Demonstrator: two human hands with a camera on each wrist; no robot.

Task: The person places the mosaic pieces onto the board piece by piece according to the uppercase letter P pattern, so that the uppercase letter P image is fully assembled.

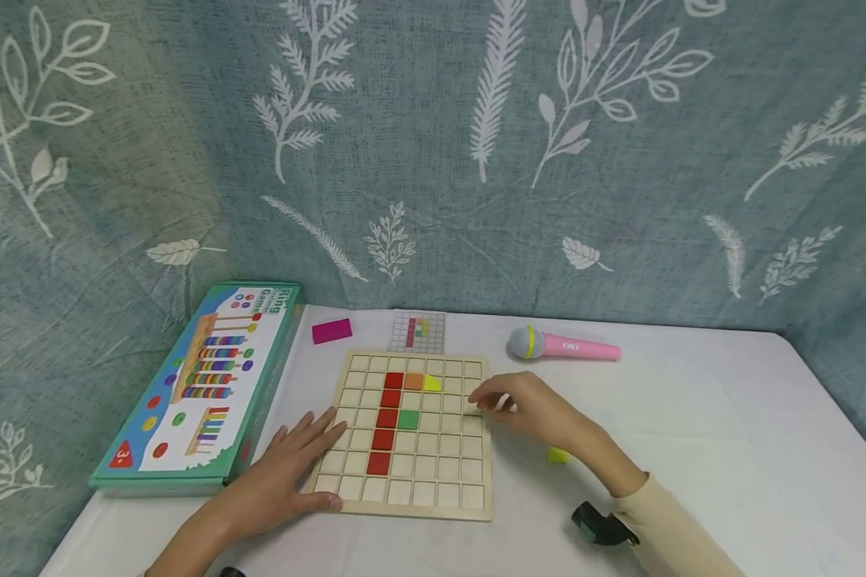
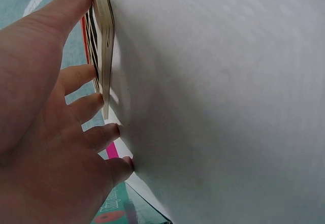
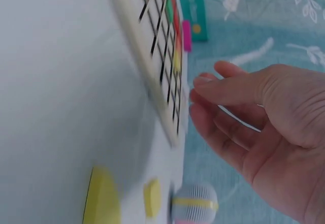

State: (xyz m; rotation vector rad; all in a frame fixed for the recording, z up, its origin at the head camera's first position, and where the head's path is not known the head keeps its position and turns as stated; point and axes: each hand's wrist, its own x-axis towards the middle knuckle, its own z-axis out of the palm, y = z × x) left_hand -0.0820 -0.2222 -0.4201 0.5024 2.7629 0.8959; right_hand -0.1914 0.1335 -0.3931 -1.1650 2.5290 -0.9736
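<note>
A wooden grid board (image 1: 436, 442) lies on the white table, with a column of red squares (image 1: 386, 418), an orange square (image 1: 414, 381), a yellow piece (image 1: 431, 384) and a green square (image 1: 407, 420) in its cells. My left hand (image 1: 277, 481) rests with spread fingers along the board's left edge; the thumb touches the near left corner. Above the board's right edge hovers my right hand (image 1: 530, 407), its fingers loosely bent and thumb near the index finger. In the right wrist view no piece shows between the right hand's fingertips (image 3: 199, 82).
A small pattern card (image 1: 418, 332) lies behind the board, a magenta block (image 1: 331, 331) to its left. A toy microphone (image 1: 566, 344) lies back right. The game box (image 1: 202, 385) stands left. Yellow pieces (image 3: 101, 198) lie right of the board, partly hidden by my arm in the head view.
</note>
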